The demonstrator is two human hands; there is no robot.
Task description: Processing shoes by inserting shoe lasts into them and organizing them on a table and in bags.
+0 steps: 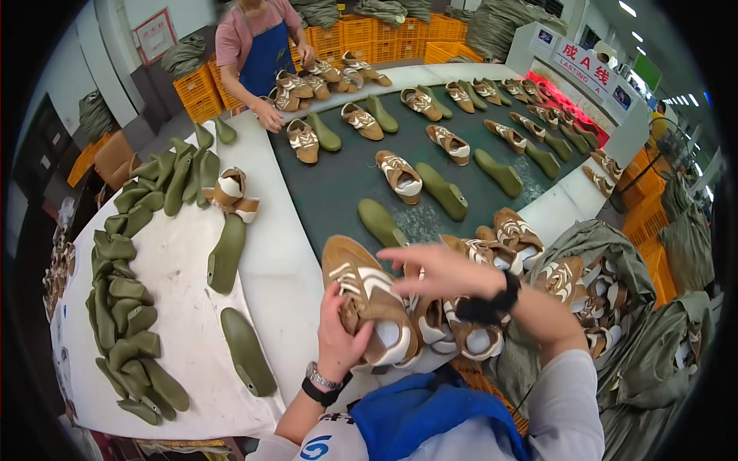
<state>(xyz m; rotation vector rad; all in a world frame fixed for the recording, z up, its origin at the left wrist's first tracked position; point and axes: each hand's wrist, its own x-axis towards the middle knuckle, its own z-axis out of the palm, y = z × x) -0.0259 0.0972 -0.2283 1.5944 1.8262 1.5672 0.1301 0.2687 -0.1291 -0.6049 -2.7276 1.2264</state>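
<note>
My left hand [340,332] grips a brown sneaker with white stripes [355,265] by its heel side, the toe pointing away from me. My right hand [442,270] reaches over from the right with fingers stretched toward the sneaker's side; it holds nothing that I can see. Several similar shoes [478,338] lie beneath and beside my right wrist. Just beyond the held sneaker, a green shoe last [380,221] lies on the dark green conveyor belt [338,184]. Two more lasts, one nearer [247,350] and one farther [227,253], rest on the white table left of my left hand.
Many green lasts [123,307] are heaped along the white table [181,307]. Shoes and lasts stand in pairs on the belt. Grey-green sacks [646,399] of shoes are at my right. Across the belt, a co-worker in a blue apron [265,54] handles shoes. Orange crates [196,94] stand behind.
</note>
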